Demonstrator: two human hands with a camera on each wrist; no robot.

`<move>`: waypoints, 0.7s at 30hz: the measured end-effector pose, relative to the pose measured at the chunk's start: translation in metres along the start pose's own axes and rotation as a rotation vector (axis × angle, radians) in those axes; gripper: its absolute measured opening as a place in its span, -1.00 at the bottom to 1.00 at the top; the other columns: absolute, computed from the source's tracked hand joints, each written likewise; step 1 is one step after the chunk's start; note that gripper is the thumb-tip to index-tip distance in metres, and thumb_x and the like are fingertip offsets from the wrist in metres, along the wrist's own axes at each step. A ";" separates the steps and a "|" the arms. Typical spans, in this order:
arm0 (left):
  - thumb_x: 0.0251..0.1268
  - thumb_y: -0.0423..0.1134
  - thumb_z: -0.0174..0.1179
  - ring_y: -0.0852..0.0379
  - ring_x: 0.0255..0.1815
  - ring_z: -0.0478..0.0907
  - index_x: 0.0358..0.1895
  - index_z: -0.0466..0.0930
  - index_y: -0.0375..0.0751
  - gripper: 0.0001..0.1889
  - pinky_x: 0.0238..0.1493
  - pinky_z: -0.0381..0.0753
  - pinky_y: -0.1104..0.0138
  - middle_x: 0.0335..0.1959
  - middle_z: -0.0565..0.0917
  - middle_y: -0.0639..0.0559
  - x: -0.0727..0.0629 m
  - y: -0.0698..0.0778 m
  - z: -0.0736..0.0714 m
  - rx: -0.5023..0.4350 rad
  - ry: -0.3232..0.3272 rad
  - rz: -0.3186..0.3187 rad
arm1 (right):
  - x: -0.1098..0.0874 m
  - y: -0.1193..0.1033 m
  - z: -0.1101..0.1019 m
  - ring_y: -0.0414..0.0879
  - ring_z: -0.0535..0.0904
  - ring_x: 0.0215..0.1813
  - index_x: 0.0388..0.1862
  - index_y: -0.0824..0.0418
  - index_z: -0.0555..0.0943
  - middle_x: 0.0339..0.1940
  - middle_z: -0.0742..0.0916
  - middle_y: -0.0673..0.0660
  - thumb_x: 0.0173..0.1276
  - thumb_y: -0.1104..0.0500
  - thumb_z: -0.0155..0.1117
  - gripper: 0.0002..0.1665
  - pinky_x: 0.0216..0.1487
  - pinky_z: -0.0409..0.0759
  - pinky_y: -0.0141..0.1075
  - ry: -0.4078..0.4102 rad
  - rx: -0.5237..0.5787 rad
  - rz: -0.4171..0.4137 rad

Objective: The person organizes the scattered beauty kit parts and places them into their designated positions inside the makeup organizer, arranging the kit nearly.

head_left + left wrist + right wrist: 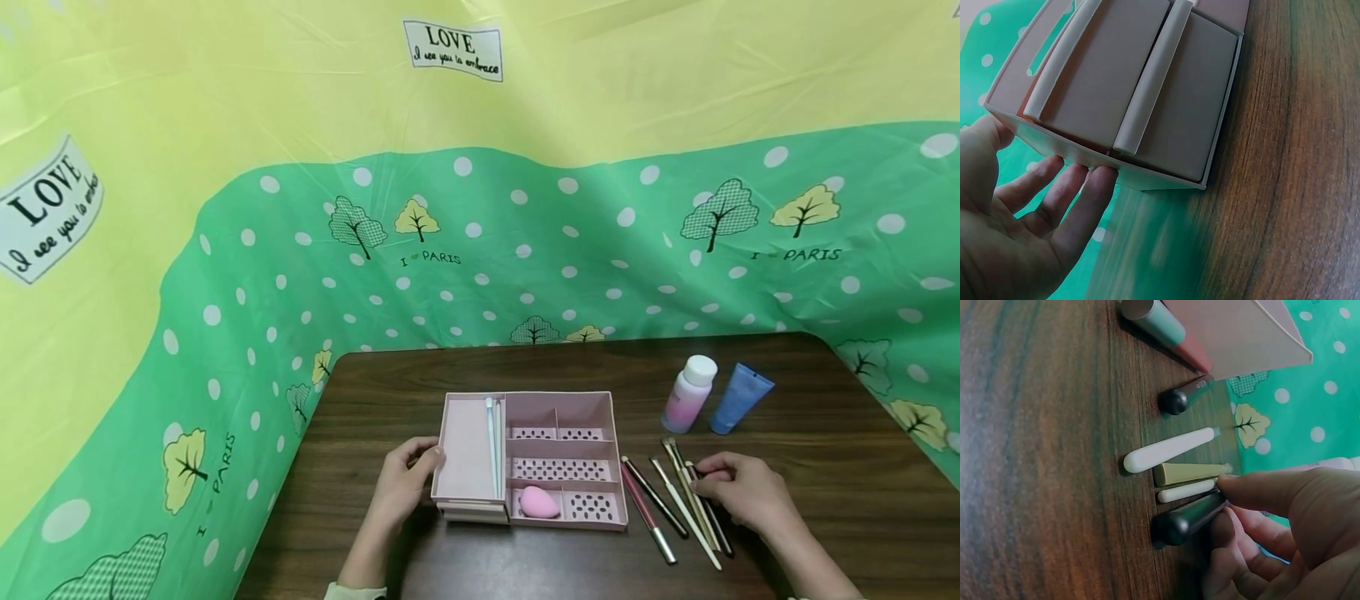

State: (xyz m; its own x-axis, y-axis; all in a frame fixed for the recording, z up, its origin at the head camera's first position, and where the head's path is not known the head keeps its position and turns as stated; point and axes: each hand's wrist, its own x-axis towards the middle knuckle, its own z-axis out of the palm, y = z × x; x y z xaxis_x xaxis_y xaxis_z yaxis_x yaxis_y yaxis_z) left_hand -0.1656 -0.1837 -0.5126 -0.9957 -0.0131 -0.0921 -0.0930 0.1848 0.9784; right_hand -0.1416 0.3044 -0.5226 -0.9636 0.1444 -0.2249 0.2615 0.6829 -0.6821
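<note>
Box (467, 450) holds sponge (540, 502), sticks (492, 450); brushes (685, 513), bottle (687, 396), tube (739, 400) remain at right. Relaxed left hand (406, 479) touches box; right hand (746, 490) pinches black brush (1196, 516).

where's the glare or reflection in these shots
Left wrist view: greenish sheen on the table, probably the polka-dot cloth reflected; right wrist view: pale glare along the tabletop's left edge; head view: soft sheen in front of the box.

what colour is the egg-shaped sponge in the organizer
The sponge is pink, showing best in the head view.
</note>
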 end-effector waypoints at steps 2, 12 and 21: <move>0.48 -0.20 0.20 0.03 -0.13 0.60 0.17 0.64 -0.32 -0.66 -0.29 0.79 0.17 0.03 0.64 -0.24 0.000 -0.001 0.000 -0.004 -0.006 -0.005 | 0.000 0.000 0.000 -0.12 0.55 -0.57 -0.03 0.37 0.69 -0.39 0.77 0.02 0.19 0.03 0.52 -0.50 -0.60 0.50 -0.27 0.008 -0.007 -0.005; 0.48 -0.19 0.21 0.04 -0.14 0.61 0.18 0.64 -0.32 -0.65 -0.31 0.79 0.16 0.04 0.63 -0.25 0.000 -0.002 0.000 -0.014 -0.009 -0.007 | 0.001 -0.004 -0.005 -0.11 0.56 -0.53 -0.04 0.36 0.72 -0.52 0.70 -0.01 0.36 0.04 0.38 -0.59 -0.56 0.47 -0.26 0.020 -0.032 -0.013; 0.46 -0.20 0.22 0.05 -0.17 0.62 0.16 0.65 -0.32 -0.66 -0.31 0.79 0.16 0.02 0.64 -0.24 0.000 0.000 0.000 -0.022 -0.011 0.003 | 0.003 -0.008 -0.009 -0.09 0.62 -0.47 0.00 0.37 0.71 -0.45 0.76 0.04 0.40 0.05 0.36 -0.59 -0.55 0.58 -0.25 0.030 -0.010 -0.035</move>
State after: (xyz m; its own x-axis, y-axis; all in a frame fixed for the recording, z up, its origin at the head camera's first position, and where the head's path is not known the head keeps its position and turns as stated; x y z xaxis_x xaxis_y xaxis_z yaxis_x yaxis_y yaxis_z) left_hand -0.1652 -0.1840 -0.5122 -0.9959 -0.0016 -0.0909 -0.0900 0.1634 0.9824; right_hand -0.1472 0.3060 -0.5122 -0.9734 0.1415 -0.1799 0.2271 0.6948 -0.6824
